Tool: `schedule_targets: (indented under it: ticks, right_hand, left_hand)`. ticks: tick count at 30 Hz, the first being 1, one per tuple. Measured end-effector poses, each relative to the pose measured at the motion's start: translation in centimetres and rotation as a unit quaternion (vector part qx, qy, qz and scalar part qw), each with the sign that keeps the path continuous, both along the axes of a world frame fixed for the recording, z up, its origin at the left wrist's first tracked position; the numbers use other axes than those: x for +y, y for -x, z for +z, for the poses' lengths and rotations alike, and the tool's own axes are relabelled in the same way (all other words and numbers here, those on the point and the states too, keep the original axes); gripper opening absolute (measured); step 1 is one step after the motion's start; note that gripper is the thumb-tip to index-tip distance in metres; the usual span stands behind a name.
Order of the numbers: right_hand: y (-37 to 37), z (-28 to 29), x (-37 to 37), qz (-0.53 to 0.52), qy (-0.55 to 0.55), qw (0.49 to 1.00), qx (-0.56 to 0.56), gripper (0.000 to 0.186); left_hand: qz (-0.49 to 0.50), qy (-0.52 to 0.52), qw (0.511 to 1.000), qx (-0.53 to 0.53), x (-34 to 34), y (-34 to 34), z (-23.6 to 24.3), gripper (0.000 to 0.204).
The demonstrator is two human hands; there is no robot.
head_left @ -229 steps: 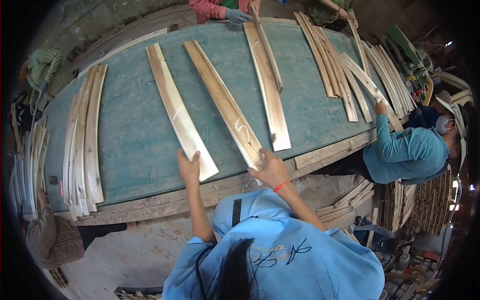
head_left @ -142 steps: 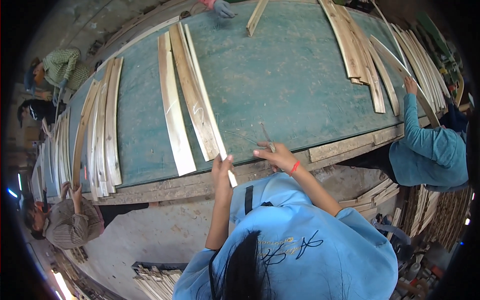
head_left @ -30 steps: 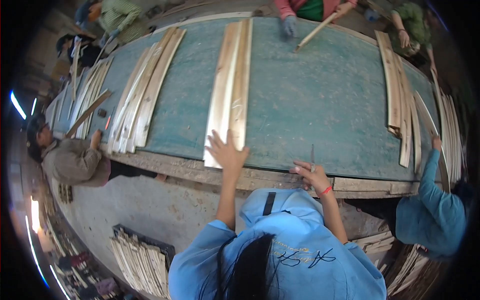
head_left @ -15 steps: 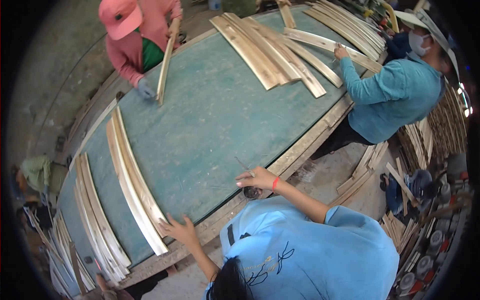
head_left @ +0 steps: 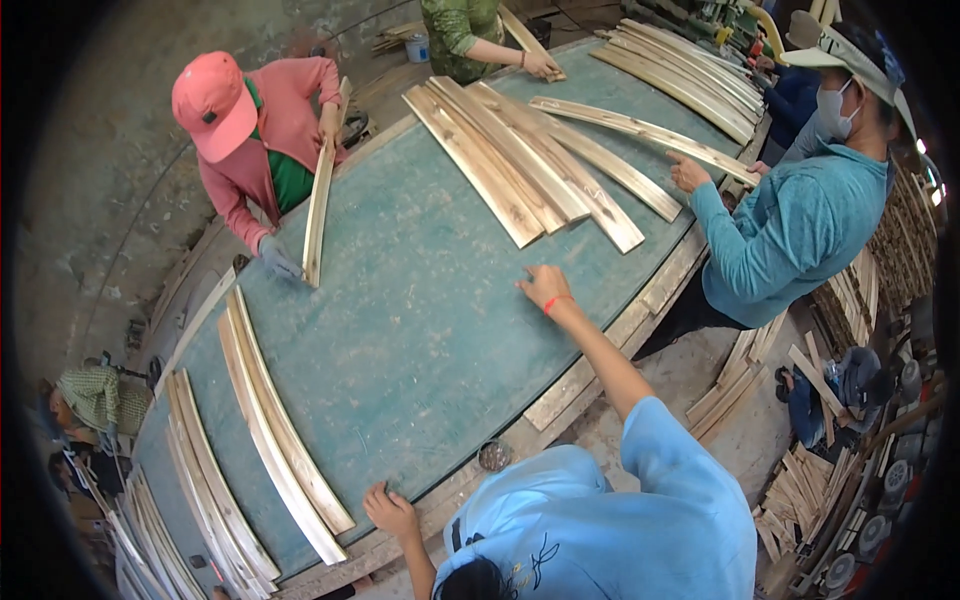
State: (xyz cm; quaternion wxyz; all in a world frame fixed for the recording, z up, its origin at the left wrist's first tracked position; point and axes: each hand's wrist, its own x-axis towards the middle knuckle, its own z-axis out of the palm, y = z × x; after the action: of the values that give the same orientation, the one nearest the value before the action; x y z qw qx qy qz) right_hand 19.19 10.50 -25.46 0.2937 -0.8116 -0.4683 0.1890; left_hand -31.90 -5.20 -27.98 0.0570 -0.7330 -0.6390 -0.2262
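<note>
My left hand [head_left: 391,511] rests at the near edge of the green-topped table [head_left: 420,350], its fingers loosely bent and apart, holding nothing I can see. Just left of it lies a pair of long pale wooden strips [head_left: 277,430]. My right hand [head_left: 547,289] is stretched out over the middle of the table, a red band on its wrist. Its fingers are curled together; whatever they may hold is hidden. Beyond it lie several wooden boards [head_left: 515,155], their near ends closest to that hand. A small round dark tin [head_left: 494,455] sits at the table's near edge.
Across the table a person in pink [head_left: 270,140] holds a strip upright. At the right, a person in teal [head_left: 790,210] handles another board [head_left: 640,130]. A third person in green [head_left: 465,40] stands at the far side. More strips [head_left: 210,480] lie at left; wood scraps [head_left: 805,490] lie on the floor.
My right hand has reached forward from the near edge; the thin stick in it no longer shows. My left hand has come off the strips. The teal-clad person's board has shifted.
</note>
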Motion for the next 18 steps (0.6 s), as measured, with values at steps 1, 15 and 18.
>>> schedule_targets:
  ticks: [1,15,18]
  right_hand:
    - [-1.1,0.0,2.0,-0.008,-0.007,0.999,-0.041,0.049]
    - [-3.8,-5.7,16.1,0.149,0.209,0.900,-0.352,0.028]
    - [-3.3,-3.1,12.6,0.105,0.124,0.960,-0.230,0.023]
  left_hand:
    - [0.005,0.006,1.000,-0.003,-0.1,0.2,-0.2,0.029]
    - [0.110,0.000,0.973,-0.201,-0.1,-5.5,0.8,0.043]
    - [0.044,0.054,0.986,-0.151,0.8,-10.4,7.9,0.049]
